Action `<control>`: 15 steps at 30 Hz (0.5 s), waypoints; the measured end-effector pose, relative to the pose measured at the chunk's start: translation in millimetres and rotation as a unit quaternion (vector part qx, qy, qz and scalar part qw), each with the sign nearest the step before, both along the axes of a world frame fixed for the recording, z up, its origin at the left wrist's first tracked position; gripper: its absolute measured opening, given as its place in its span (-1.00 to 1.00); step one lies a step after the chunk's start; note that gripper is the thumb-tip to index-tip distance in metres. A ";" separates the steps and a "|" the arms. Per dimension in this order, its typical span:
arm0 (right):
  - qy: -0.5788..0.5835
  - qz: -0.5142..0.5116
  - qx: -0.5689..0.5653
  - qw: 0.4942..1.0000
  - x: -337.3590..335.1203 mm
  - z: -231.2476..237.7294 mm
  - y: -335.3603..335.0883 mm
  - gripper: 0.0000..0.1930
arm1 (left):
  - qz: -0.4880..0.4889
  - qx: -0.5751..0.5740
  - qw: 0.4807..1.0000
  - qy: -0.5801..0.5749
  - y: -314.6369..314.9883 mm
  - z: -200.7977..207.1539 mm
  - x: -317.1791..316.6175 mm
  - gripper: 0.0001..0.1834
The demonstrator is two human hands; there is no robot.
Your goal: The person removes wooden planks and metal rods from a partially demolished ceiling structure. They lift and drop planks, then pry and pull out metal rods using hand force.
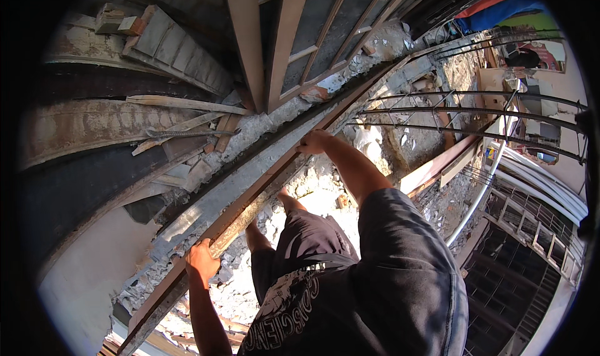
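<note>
A long, narrow wooden plank (250, 201) runs diagonally in front of me, from the lower left to the upper right. My left hand (203, 262) is closed over it near the lower end, fingers curled around its edge. Farther up, my right hand (314, 142) grips the same plank, its fingers bent over the top and partly hidden. Just beyond the plank, a grey concrete ledge (215, 206) follows the same line. Whether the plank touches the ledge, I cannot tell.
Broken rubble (322, 184) covers the ground around my bare legs. A rebar cage (512, 113) juts in from the right, above white pipes (540, 190). Past the ledge stand a paned wooden frame (319, 34) and stacked boards; a ribbed metal rod (187, 133) lies there.
</note>
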State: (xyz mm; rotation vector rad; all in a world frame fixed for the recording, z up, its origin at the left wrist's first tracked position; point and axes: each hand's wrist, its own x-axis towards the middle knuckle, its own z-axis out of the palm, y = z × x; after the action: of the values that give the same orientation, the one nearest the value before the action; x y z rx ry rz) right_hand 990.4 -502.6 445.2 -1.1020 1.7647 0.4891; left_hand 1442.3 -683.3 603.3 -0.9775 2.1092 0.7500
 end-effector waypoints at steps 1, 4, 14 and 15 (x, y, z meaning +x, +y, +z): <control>0.012 0.020 -0.005 1.000 -1.6 -9.3 2.0 -0.40 | 0.007 -0.009 1.000 0.011 1.2 -1.5 1.1 -0.54; 0.024 0.028 -0.022 0.999 6.8 -28.8 -2.1 -0.46 | 0.000 0.002 1.000 0.007 -1.7 -6.7 4.1 -0.53; 0.004 -0.005 -0.117 0.993 3.4 -12.6 0.2 -0.40 | -0.007 0.006 0.999 -0.031 -9.1 -1.7 7.3 -0.26; -0.010 0.005 -0.116 0.993 1.7 -8.4 2.0 -0.40 | -0.017 0.008 0.999 -0.044 -1.7 3.2 7.6 -0.28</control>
State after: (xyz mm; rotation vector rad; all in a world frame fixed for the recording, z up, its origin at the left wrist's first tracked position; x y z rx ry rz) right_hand 992.1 -500.6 436.8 -1.2718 1.8338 0.2814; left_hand 1449.9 -685.0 606.5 -0.9465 2.0361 0.6948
